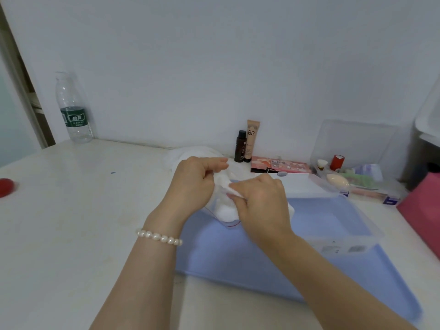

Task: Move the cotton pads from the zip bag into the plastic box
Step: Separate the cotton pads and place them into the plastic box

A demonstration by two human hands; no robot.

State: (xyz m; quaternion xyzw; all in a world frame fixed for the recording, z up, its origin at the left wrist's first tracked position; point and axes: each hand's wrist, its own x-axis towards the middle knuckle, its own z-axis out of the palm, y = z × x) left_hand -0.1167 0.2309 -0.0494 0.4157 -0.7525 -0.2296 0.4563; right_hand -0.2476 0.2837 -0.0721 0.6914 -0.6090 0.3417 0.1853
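My left hand (194, 181) grips the top of a clear zip bag (225, 214) with a red seal line, holding it up above the table. White cotton pads fill the bag. My right hand (260, 198) pinches one white cotton pad (228, 188) at the bag's mouth. Just below and to the right lies the clear plastic box (338, 217), resting on a blue mat (238, 256). The bag's right side is hidden behind my right hand.
A water bottle (72, 108) stands at the back left, a red cap (6, 186) at the left edge. Two cosmetic bottles (247, 144), a pink palette (281, 165), an open organiser box with makeup items (357, 184) and a pink box (423, 208) crowd the right.
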